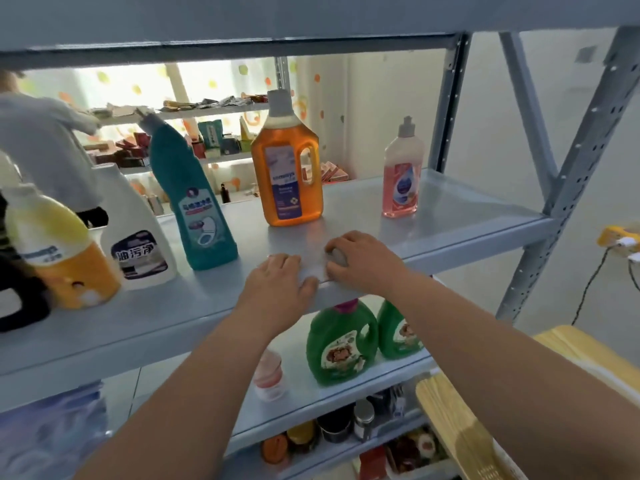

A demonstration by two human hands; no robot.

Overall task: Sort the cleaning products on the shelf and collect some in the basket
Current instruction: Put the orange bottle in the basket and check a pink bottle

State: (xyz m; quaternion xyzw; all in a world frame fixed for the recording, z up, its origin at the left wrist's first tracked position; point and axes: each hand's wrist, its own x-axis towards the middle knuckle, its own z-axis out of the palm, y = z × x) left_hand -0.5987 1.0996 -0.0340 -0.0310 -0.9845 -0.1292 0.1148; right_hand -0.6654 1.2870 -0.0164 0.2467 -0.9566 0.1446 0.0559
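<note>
Grey cap (337, 257), at shelf (450, 209) front edge, gripped by curled right hand (363, 261); left hand (277, 285) flat beside, fingers relaxed; orange bottle (287, 168) upright behind; advised: steady item, lift clear of bottles.

Shelf (460, 216) layout around the handled jug (287, 168)
Left of it the angled-neck bottle (197, 209); right, the squeeze bottle (401, 174); before it the left hand (277, 285) and the right hand (363, 261), which holds a small round object (338, 257).
</note>
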